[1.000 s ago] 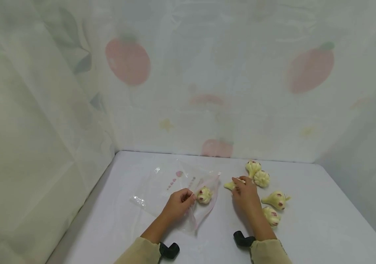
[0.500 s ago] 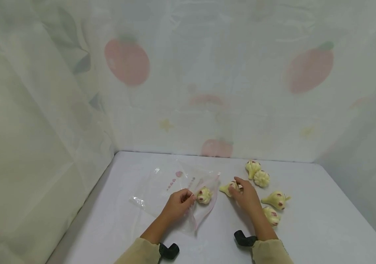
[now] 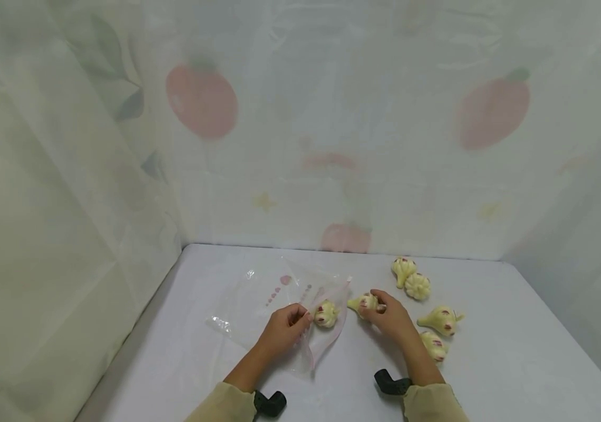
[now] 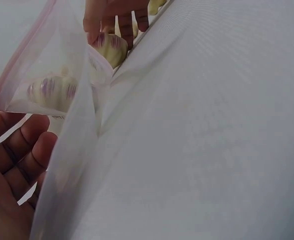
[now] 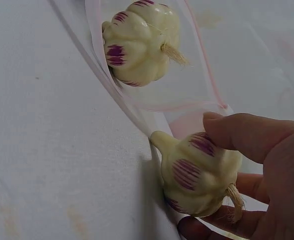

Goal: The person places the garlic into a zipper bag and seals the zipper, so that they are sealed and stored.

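Observation:
My right hand [image 3: 385,315] grips a cream garlic bulb with purple streaks [image 3: 365,303] [image 5: 199,172], its stem pointing at the mouth of a clear zip bag [image 3: 279,302]. My left hand [image 3: 286,328] pinches the bag's pink-edged rim [image 4: 24,60] and holds the mouth up. One garlic bulb [image 3: 325,313] [image 5: 139,42] lies inside the bag just past the opening. In the left wrist view the held bulb [image 4: 112,47] shows at the mouth with the right hand's fingers [image 4: 114,15] around it.
Several more garlic bulbs lie on the white table [image 3: 516,363] right of my right hand: two [image 3: 411,278] at the back, one [image 3: 441,319] farther right, one [image 3: 433,346] beside my forearm. Sheer curtains with fruit prints [image 3: 332,129] close in the back and sides.
My right hand has carried a garlic bulb leftward from the loose group to the bag's mouth. My left hand has kept hold of the bag's rim.

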Motion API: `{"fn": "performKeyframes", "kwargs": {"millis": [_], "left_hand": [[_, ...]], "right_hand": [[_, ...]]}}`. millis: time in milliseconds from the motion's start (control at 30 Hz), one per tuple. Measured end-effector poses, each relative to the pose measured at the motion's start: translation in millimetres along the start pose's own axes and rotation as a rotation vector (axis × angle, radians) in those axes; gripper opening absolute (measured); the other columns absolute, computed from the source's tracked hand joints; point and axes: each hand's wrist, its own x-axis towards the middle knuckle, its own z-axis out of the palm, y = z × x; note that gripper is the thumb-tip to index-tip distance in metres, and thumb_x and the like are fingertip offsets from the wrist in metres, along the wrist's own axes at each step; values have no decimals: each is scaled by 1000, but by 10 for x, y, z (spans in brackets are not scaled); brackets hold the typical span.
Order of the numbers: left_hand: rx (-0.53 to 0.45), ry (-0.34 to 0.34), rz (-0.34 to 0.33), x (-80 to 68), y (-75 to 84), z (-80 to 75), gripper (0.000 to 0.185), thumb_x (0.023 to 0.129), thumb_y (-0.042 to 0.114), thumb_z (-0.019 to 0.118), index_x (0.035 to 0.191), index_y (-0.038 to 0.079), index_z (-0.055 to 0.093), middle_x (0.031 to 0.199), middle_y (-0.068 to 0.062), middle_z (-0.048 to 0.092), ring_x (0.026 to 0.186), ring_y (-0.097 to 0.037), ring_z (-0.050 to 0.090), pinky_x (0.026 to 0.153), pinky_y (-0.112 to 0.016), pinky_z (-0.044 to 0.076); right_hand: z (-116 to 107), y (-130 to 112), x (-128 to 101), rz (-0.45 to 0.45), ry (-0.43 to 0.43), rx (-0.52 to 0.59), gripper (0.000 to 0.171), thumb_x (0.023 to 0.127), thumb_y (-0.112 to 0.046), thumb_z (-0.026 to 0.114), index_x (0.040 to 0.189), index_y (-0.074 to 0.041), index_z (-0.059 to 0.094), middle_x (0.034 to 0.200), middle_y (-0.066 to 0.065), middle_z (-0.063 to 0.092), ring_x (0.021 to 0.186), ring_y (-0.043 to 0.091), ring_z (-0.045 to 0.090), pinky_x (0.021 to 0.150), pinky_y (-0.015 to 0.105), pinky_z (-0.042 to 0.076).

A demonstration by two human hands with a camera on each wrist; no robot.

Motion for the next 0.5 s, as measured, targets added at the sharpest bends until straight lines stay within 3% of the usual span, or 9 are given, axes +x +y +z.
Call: {"fn": "performKeyframes", "kwargs": {"millis": [500], "left_hand": [[-41,10,-3,-4,-20,9,12,96,27,65,90,16,67,72,6,57,60,-4,49,54,-21,43]], "right_hand": [[27,16,22,-49,43,55,63,79,-15,80,134,-9,52,135,18,54,98,25,60,74,31,50]]}}
